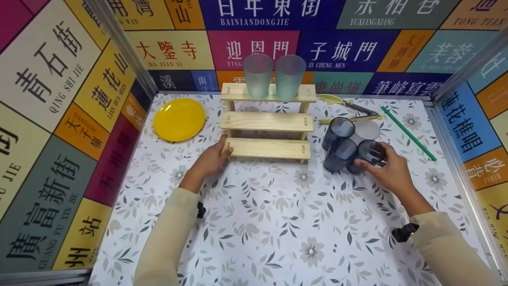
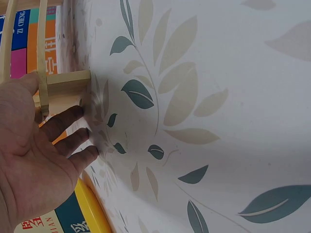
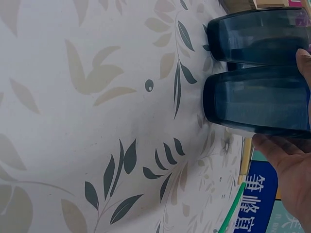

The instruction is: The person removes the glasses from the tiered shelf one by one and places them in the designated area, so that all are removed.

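Observation:
A three-step wooden shelf (image 1: 266,148) stands near the back wall, with two frosted pale-green cups (image 1: 258,77) upright on its top step. My left hand (image 1: 214,155) pinches the left end of the lowest step; in the left wrist view the thumb and index finger meet its wood and the other fingers spread loosely. To the shelf's right, three dark blue translucent cups stand close together. My right hand (image 1: 391,166) grips the right-hand blue cup (image 3: 257,101), thumb on the near side and fingers around the far side. Another blue cup (image 1: 340,155) stands beside it.
A yellow plate (image 1: 179,120) lies left of the shelf. Behind the blue cups are a whitish round object (image 1: 367,129), partly hidden, and yellow-tipped tongs (image 1: 357,108). A green straw (image 1: 408,134) lies at the right. Printed panels (image 1: 254,43) border the floral tabletop (image 1: 254,230).

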A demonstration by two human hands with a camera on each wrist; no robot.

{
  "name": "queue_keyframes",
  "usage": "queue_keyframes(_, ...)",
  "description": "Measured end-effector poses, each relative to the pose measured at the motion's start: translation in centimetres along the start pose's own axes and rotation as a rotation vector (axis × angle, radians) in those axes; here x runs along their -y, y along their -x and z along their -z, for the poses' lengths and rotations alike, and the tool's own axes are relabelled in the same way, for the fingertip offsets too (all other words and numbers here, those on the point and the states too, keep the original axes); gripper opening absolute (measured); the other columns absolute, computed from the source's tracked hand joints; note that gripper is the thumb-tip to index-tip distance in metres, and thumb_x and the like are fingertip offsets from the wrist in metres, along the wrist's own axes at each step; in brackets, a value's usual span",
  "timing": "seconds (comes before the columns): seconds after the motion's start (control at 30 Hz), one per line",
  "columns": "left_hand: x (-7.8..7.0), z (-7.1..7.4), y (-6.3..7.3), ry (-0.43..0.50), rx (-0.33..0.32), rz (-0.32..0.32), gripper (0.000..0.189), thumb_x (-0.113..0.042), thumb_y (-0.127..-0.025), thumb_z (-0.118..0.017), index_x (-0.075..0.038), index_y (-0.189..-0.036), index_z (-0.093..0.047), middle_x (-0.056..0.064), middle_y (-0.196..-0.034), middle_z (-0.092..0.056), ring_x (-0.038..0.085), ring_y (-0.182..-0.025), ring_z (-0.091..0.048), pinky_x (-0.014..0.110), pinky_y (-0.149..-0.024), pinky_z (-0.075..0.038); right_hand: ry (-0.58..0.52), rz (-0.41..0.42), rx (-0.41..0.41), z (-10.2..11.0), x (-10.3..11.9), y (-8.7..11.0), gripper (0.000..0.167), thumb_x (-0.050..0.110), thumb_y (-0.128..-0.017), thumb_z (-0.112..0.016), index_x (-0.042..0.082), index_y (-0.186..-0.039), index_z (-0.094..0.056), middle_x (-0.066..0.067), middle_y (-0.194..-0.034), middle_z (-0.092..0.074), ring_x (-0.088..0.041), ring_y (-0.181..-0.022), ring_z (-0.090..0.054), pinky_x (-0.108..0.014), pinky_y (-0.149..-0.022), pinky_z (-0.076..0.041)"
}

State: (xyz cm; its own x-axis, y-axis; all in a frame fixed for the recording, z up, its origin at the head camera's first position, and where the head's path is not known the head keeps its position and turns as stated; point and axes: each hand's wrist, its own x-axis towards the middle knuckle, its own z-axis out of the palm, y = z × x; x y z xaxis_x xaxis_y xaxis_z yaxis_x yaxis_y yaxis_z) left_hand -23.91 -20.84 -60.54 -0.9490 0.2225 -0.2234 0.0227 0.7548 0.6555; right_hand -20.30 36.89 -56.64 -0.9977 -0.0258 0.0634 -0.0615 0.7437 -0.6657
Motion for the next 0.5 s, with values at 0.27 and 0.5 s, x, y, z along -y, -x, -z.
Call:
queue_keyframes(0.27,-0.18,0.02,0.05,0.006,0.002,0.016,0.076,-0.047,-0.12,-0.042,-0.01,-0.179,-0.011,0.025,-0.173,-0.044,0.043,-0.156,-0.05,0.059,-0.131,-0.037,-0.023,0.001,-0.002,-0.08,-0.09,0.07,0.098,0.048,-0.094,-0.089,0.0,-0.165,-0.042,-0.034,-0.146,-0.065,-0.055,-0.134,-0.064,-0.064,-0.105,-0.05)
queue_keyframes(0.5,0.11,-0.1,-0.16,-0.004,-0.007,-0.009,0.076,-0.048,-0.12,-0.043,-0.012,-0.179,-0.012,0.027,-0.167,-0.052,0.044,-0.147,-0.058,0.06,-0.127,-0.041,-0.025,-0.023,0.015,0.01,0.06,0.08,0.101,0.052,-0.094,-0.088,0.002,-0.167,-0.04,-0.035,-0.148,-0.063,-0.055,-0.135,-0.062,-0.068,-0.107,-0.049)
